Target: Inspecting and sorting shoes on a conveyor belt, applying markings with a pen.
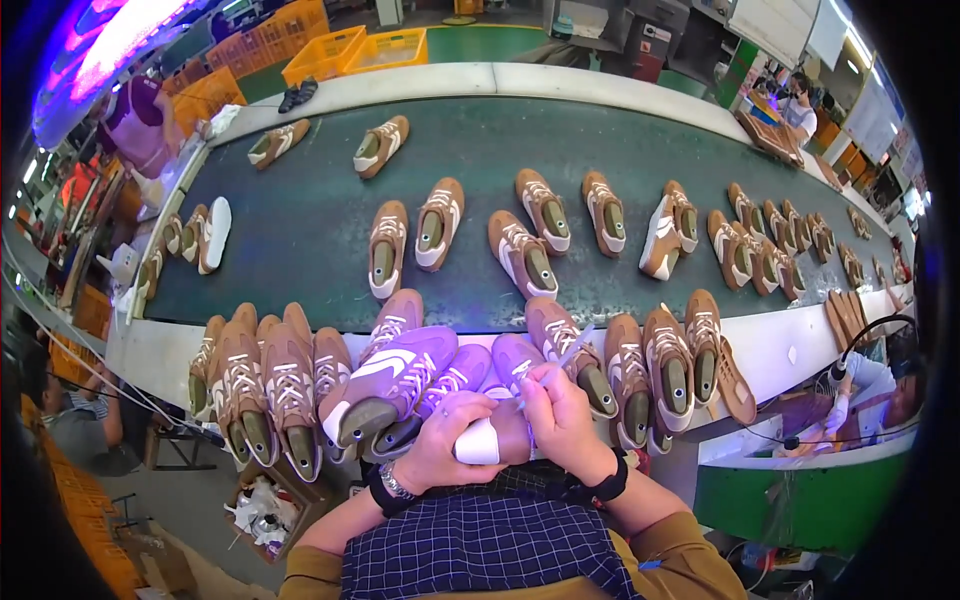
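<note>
Close to my checked apron, my left hand is wrapped round a brown sneaker with a white heel patch facing up. My right hand pinches a thin pale stick-like tool over that shoe, its upper end sticking out past my fingers. What the tool's lower end touches is hidden. Just beyond my left hand, a brown sneaker tinted purple by the light leans on others. Another sneaker with an olive insert stands beyond my right hand.
More brown sneakers line the white ledge on both sides. Several stand on the green conveyor belt. A box of scraps is at lower left. A bent black lamp arm stands at right. Other people work at the far left and right.
</note>
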`<state>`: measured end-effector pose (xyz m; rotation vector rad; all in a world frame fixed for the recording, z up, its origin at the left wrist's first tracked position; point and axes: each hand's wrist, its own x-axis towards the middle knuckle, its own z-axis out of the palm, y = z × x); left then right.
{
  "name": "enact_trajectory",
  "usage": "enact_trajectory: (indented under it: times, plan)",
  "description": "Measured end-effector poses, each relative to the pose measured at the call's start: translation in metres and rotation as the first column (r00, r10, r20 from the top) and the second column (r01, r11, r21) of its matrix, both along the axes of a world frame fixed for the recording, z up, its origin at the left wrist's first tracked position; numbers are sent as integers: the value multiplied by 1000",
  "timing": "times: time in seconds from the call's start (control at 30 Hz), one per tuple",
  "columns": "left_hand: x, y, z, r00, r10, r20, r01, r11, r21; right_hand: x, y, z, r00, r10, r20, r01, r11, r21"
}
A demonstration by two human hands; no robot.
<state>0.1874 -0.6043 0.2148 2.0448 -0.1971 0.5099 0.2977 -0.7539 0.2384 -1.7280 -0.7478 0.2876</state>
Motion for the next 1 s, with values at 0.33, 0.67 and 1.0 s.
enact_trajectory:
  times: [0.33,0.67,1.0]
  plan:
    - [4,-2,0,1000,4,4,-4,1000,19,2,0,1,1000,-22,-20,21,998,-53]
    - [9,-2,2,1000,7,12,-7,1000,-4,5,-6,-2,999,4,44,-5,999,40]
    - [14,-3,1,1000,8,-19,-9,999,-46,6,-11,-4,997,-9,75,1,994,111]
